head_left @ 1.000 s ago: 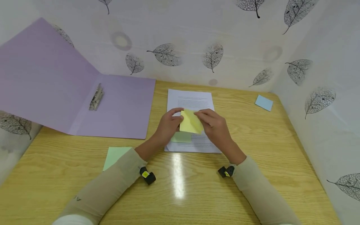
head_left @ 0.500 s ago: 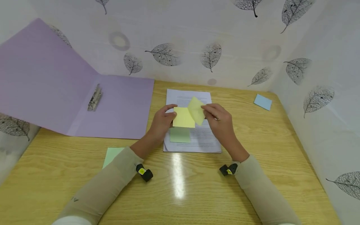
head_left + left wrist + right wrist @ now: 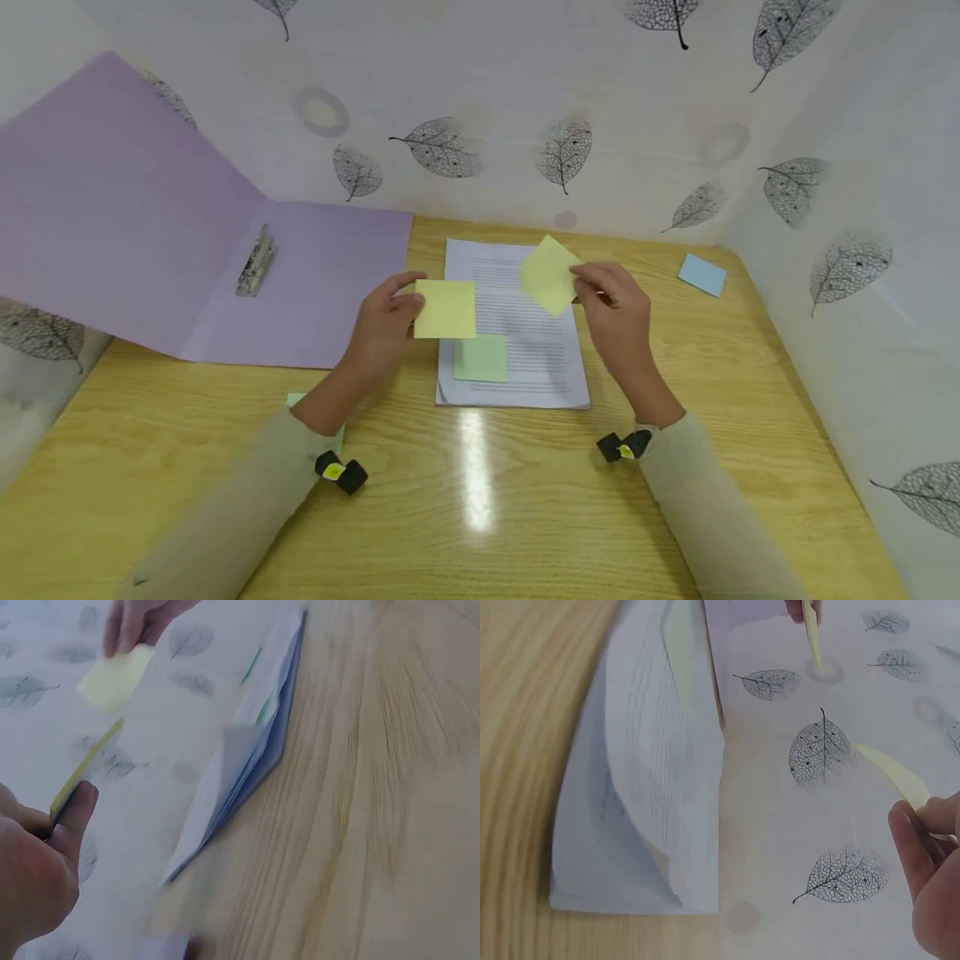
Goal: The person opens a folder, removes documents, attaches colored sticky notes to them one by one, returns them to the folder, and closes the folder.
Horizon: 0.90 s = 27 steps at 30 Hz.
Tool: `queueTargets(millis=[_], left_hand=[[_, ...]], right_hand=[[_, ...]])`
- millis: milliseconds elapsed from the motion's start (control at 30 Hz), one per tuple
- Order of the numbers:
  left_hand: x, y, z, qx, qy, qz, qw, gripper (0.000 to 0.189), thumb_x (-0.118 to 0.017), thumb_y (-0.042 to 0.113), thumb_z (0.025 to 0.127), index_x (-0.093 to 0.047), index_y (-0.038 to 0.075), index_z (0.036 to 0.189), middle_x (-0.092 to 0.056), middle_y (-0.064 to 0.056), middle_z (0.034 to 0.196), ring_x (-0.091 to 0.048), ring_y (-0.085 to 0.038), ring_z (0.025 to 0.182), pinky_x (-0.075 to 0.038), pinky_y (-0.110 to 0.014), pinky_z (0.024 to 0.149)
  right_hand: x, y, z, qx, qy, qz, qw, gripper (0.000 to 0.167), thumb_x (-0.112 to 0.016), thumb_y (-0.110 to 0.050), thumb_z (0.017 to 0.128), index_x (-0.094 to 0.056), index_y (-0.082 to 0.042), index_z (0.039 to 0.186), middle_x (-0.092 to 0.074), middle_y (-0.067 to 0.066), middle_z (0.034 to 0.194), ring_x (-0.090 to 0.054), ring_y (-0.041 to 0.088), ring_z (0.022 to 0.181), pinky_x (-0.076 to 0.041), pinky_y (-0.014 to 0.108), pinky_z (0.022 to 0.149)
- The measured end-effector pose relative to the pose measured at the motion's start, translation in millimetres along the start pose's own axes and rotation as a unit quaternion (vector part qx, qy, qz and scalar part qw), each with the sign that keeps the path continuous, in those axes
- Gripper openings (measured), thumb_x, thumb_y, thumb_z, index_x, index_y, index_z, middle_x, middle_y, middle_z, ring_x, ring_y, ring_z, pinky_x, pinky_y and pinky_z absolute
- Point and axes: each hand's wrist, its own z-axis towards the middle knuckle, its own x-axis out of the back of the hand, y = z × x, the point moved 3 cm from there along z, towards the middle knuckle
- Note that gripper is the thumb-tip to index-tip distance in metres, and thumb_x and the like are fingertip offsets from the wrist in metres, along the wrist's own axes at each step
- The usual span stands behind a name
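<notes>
My left hand (image 3: 382,325) pinches a yellow sticky note pad (image 3: 446,309) by its left edge, between thumb and fingers. In the left wrist view the pad (image 3: 84,766) appears edge-on as a thin block. A single yellow sticky note (image 3: 549,276) hangs from the fingertips of my right hand (image 3: 618,312), turned cornerwise and apart from the pad. Both are held above a stack of printed paper (image 3: 536,367). On the lower left of the top sheet lies a green sticky note (image 3: 481,358). The right wrist view shows the stack's sheets (image 3: 641,787) curling at one edge.
An open purple folder (image 3: 330,275) with a metal clip (image 3: 257,262) lies at the left, its cover raised against the wall. A green pad (image 3: 296,399) is partly hidden under my left forearm. A light blue pad (image 3: 702,274) lies at the back right of the wooden table (image 3: 525,500).
The top yellow note has been peeled off the pad. My left hand has moved left with the pad, my right hand right and slightly away with the single note.
</notes>
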Motion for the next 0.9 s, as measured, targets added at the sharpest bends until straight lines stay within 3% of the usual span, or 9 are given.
queueTargets(millis=[133,233,333,500,600,700,733,800,900], left_hand=[[50.0,4.4,-21.5,0.005,0.022,0.046,0.9987,0.040,-0.054,0.025,0.106,-0.052,0.019,0.145,-0.053,0.007,0.090,-0.045,-0.009,0.070,-0.047,-0.023,0.061],[89.2,4.9,-44.4,0.013,0.036,0.118,0.9923,0.044,-0.052,0.030,0.106,-0.049,0.019,0.149,-0.053,0.005,0.119,-0.050,-0.010,0.083,-0.052,-0.022,0.070],[126.1,3.2,-69.0,0.025,0.051,0.196,0.9790,0.047,-0.050,0.034,0.107,-0.047,0.018,0.151,-0.052,-0.002,0.127,-0.051,-0.009,0.085,-0.051,-0.021,0.068],[177.7,-10.3,-102.8,0.050,0.065,0.299,0.9507,0.052,-0.047,0.040,0.107,-0.045,0.017,0.153,-0.052,-0.014,0.136,-0.049,0.002,0.096,-0.049,-0.015,0.067],[200.1,-21.8,-114.7,0.063,0.063,0.329,0.9402,0.054,-0.045,0.040,0.107,-0.042,0.014,0.154,-0.050,-0.021,0.140,-0.053,-0.015,0.109,-0.046,-0.011,0.067],[215.4,-31.4,-121.7,0.069,0.056,0.341,0.9360,0.055,-0.045,0.037,0.108,-0.041,0.008,0.154,-0.049,-0.026,0.140,-0.051,-0.038,0.117,-0.044,-0.009,0.066],[218.9,-33.9,-123.4,0.070,0.053,0.345,0.9346,0.055,-0.045,0.036,0.108,-0.042,0.006,0.153,-0.050,-0.027,0.139,-0.052,-0.037,0.117,-0.043,-0.008,0.066],[223.9,-37.7,-126.3,0.069,0.050,0.357,0.9302,0.054,-0.046,0.035,0.108,-0.043,0.004,0.152,-0.051,-0.028,0.137,-0.055,-0.021,0.110,-0.044,-0.009,0.065],[227.7,-40.9,-129.3,0.070,0.047,0.373,0.9239,0.053,-0.047,0.033,0.108,-0.044,0.002,0.151,-0.053,-0.030,0.134,-0.048,0.001,0.103,-0.044,-0.008,0.065]], right_hand=[[9.0,2.2,2.9,-0.030,0.011,-0.008,0.9994,0.021,-0.062,-0.001,0.098,-0.074,-0.001,0.115,-0.067,0.013,0.109,-0.066,0.004,0.084,-0.055,0.014,0.076],[11.1,2.5,3.7,-0.051,0.010,-0.005,0.9987,0.021,-0.062,-0.002,0.099,-0.074,-0.002,0.116,-0.066,0.012,0.111,-0.064,0.002,0.084,-0.056,0.015,0.077],[9.9,3.2,3.7,-0.063,0.004,-0.002,0.9980,0.021,-0.061,-0.004,0.100,-0.074,-0.002,0.117,-0.065,0.011,0.111,-0.065,0.004,0.084,-0.057,0.018,0.077],[7.9,2.7,3.5,-0.065,-0.001,-0.001,0.9979,0.022,-0.061,-0.005,0.100,-0.073,-0.002,0.117,-0.065,0.011,0.112,-0.065,0.003,0.084,-0.058,0.019,0.076],[7.7,1.9,3.1,-0.064,-0.002,-0.001,0.9979,0.021,-0.061,-0.004,0.100,-0.073,-0.002,0.117,-0.066,0.011,0.112,-0.065,0.003,0.084,-0.057,0.017,0.075],[6.7,1.2,2.6,-0.066,-0.005,0.003,0.9978,0.021,-0.061,-0.003,0.099,-0.073,-0.001,0.116,-0.066,0.011,0.112,-0.065,0.004,0.083,-0.057,0.017,0.075],[6.3,1.0,2.4,-0.067,-0.006,0.004,0.9977,0.021,-0.061,-0.003,0.099,-0.073,-0.001,0.116,-0.066,0.011,0.112,-0.065,0.004,0.083,-0.057,0.018,0.075],[5.2,0.8,2.3,-0.067,-0.007,0.005,0.9977,0.021,-0.061,-0.002,0.099,-0.073,-0.001,0.116,-0.066,0.010,0.112,-0.065,0.005,0.083,-0.057,0.019,0.075],[3.5,0.4,2.2,-0.066,-0.010,0.002,0.9977,0.021,-0.061,-0.001,0.098,-0.073,-0.002,0.116,-0.066,0.010,0.111,-0.066,0.008,0.083,-0.057,0.019,0.075]])
